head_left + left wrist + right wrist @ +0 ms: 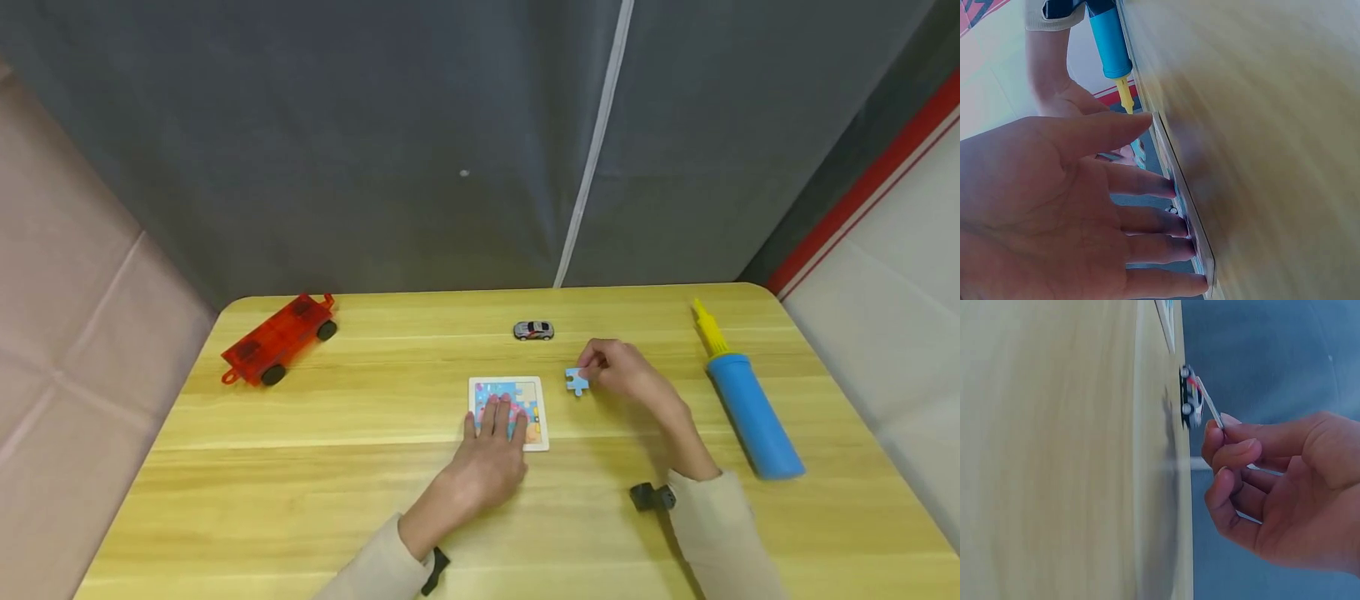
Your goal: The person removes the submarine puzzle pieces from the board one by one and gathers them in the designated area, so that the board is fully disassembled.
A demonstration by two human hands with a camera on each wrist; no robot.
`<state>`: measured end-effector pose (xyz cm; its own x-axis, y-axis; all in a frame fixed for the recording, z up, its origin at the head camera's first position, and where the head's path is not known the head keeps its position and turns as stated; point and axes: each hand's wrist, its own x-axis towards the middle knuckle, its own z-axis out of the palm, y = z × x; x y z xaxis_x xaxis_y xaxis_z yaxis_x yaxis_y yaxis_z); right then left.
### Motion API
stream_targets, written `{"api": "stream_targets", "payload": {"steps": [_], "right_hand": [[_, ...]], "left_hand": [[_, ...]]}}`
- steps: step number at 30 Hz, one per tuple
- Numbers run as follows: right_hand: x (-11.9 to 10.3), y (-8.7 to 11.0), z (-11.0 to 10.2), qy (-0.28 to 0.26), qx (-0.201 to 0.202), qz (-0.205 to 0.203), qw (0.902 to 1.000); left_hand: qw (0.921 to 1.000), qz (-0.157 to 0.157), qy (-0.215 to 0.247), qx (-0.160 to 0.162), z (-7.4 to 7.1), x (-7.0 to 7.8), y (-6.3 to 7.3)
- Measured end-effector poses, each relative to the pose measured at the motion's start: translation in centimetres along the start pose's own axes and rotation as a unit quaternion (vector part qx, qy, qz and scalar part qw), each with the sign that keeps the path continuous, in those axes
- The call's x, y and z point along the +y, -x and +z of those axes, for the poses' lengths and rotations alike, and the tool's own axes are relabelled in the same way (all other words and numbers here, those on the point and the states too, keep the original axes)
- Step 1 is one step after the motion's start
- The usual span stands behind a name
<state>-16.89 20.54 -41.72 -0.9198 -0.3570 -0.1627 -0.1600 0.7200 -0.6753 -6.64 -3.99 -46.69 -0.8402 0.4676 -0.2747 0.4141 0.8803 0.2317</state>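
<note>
A small square jigsaw puzzle with a white frame lies on the table, colourful, with a bare patch at its upper right. My left hand rests on it with the fingers straight and spread; in the left wrist view the fingertips touch the frame's edge and face. To the right of the puzzle, my right hand pinches a light blue puzzle piece between thumb and finger. The right wrist view shows this piece edge-on, raised off the table.
A silver toy car stands behind the puzzle. At the far left is a red translucent toy wagon with black wheels. A blue hand pump with a yellow nozzle lies on the right. A grey curtain hangs behind the wooden table.
</note>
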Motion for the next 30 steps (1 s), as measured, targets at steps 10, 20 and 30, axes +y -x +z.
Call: {"api": "stream_targets", "payload": {"steps": [10,20,30], "right_hand": [[2.2,1.1,-2.5,-0.011,-0.017,0.027,0.9994],[4.0,2.0,-3.9,-0.012,-0.019,0.028,0.9994],[5.0,2.1,-4.2,-0.004,-0.023,0.035,0.9991]], "left_hand": [[0.9999,0.004,-0.004,0.011,0.6,-0.4,-0.3],[0.9998,0.006,-0.013,0.016,1.2,-0.5,-0.5],[0.9998,0.005,-0.008,0.015,1.0,-0.5,-0.4]]}}
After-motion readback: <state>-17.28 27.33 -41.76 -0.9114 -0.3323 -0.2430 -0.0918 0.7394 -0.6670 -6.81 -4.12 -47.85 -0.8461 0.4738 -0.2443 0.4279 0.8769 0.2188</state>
